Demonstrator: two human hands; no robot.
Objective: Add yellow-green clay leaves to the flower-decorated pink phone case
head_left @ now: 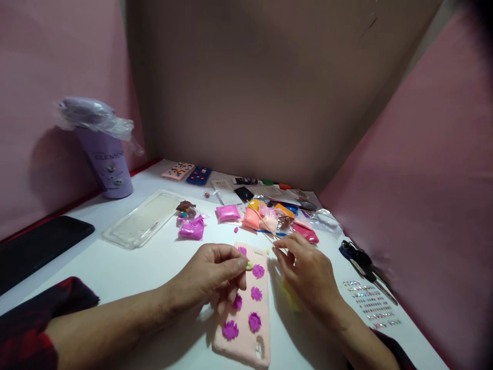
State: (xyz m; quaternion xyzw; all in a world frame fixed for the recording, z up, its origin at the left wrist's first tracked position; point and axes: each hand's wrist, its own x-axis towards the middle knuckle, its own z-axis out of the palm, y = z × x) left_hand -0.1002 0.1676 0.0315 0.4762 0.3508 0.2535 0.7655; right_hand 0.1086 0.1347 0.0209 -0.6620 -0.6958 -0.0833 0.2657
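Note:
A pale pink phone case (246,308) lies on the white table, decorated with several purple clay flowers (254,322). Over its upper left part, my left hand (211,270) pinches a small piece of yellow-green clay (249,265) between thumb and finger. To the right of the case, my right hand (308,264) is closed on a thin wooden stick (263,222), which slants up and away to the left. A tiny yellow-green bit (268,251) sits by the case's top corner. Something yellow (290,295) lies partly hidden under my right hand.
Several packets of coloured clay (252,218) lie beyond the case. A clear case (142,218), black phone (42,249) and purple cup (106,159) stand to the left. Scissors (365,264) and sticker gems (372,303) lie right. Two decorated cases (199,175) are at the back.

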